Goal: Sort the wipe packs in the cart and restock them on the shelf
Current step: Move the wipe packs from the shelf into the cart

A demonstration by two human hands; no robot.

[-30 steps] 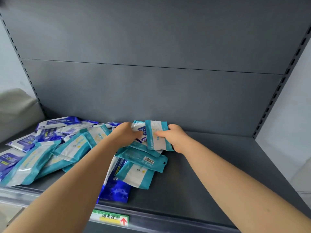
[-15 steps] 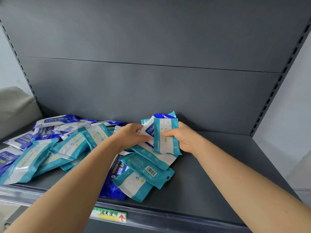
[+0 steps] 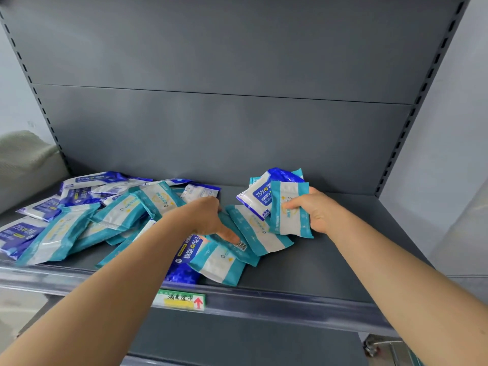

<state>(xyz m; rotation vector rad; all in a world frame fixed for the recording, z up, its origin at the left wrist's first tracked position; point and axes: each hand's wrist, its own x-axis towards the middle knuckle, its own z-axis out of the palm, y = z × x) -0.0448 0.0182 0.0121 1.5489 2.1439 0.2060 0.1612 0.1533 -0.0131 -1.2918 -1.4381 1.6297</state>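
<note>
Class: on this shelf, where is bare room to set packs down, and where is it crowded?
Free: the shelf right of the right hand, from back panel to front rail; also a small gap at the back, left of the held packs. Crowded: the left half, a heap of packs around the left hand.

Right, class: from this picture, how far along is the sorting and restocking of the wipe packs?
Done: many packs lie on the shelf, teal and blue mixed in a loose heap. In hand: the right hand grips a mixed bunch; the left hand touches a barcode-up teal pack. Left: separating the colours and tidying.
</note>
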